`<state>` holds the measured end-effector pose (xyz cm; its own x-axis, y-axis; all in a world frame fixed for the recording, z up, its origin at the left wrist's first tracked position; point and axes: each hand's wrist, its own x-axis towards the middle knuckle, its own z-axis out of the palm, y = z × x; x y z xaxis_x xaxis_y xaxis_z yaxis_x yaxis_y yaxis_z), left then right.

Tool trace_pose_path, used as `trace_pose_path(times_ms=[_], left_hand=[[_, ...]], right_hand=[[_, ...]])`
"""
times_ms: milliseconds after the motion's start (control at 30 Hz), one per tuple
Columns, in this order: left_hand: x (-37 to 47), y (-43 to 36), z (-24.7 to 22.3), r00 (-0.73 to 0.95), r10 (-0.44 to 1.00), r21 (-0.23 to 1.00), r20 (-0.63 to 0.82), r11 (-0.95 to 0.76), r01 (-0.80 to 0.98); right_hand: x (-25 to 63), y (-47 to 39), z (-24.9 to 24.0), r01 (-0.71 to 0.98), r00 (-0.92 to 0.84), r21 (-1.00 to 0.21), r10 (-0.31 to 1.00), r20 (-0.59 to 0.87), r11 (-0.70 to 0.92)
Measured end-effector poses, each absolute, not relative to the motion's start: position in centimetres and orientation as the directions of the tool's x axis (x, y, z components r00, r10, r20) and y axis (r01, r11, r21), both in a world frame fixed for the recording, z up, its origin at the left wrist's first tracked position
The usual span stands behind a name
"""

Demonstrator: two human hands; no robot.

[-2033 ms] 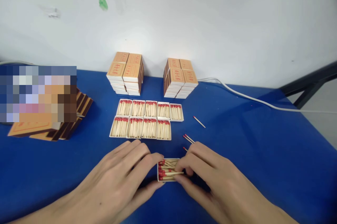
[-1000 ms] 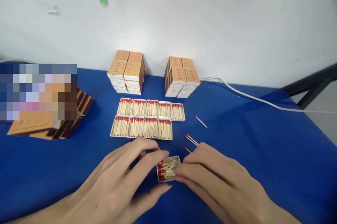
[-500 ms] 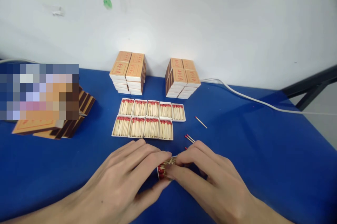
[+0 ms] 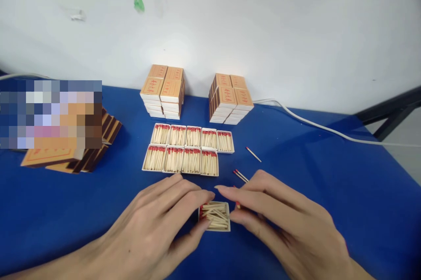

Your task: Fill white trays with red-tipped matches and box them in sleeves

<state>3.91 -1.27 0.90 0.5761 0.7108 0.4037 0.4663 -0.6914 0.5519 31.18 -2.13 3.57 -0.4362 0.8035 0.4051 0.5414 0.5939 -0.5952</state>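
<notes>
A small white matchbox tray (image 4: 224, 229) filled with red-tipped matches (image 4: 215, 215) sits on the blue table. My left hand (image 4: 161, 223) grips its left end between thumb and fingers. Just right of the tray is my right hand (image 4: 279, 218), thumb and index finger spread apart. A red match tip (image 4: 237, 204) shows in the gap between those fingers; whether they touch it I cannot tell. Behind the right hand lie two loose matches (image 4: 240, 176), partly covered, and farther back a single match (image 4: 253, 154). Two rows of filled trays (image 4: 180, 171) stand ahead of my hands.
Two stacks of matchboxes, a left stack (image 4: 162, 89) and a right stack (image 4: 231, 98), stand by the white wall (image 4: 263, 30). More matchboxes (image 4: 49, 157) lie at the left beside a blurred patch. A white cable (image 4: 312, 124) runs along the back right.
My right hand has drawn back to the right from the tray, and its thumb and index finger have spread. More matches in the tray show. My left hand keeps its hold.
</notes>
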Motion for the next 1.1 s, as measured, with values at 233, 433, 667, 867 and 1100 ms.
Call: trace_pose_path(times_ms=[233, 433, 667, 867, 1100], left_hand=[[3.9, -1.2, 0.6, 0.572, 0.731, 0.603, 0.373, -0.659, 0.449], [4.0, -1.1, 0.8, 0.554, 0.744, 0.634, 0.374, -0.641, 0.434], [3.9, -1.5, 0.8, 0.566, 0.721, 0.558, 0.400, -0.682, 0.474], [4.0, -1.3, 0.7, 0.573, 0.716, 0.555, 0.400, -0.686, 0.470], [3.8, -1.5, 1.1, 0.556, 0.722, 0.493, 0.412, -0.690, 0.531]], right_hand=[[30.7, -2.7, 2.3, 0.484, -0.468, -0.615, 0.778, 0.419, 0.623], [30.5, -2.5, 2.2, 0.483, -0.468, -0.603, 0.769, 0.436, 0.636], [29.7, -2.4, 1.5, 0.619, -0.468, -0.505, 0.798, 0.379, 0.602], [29.6, -2.1, 1.3, 0.559, -0.524, -0.498, 0.748, 0.408, 0.663], [30.8, -2.0, 1.3, 0.566, -0.558, -0.483, 0.742, 0.373, 0.668]])
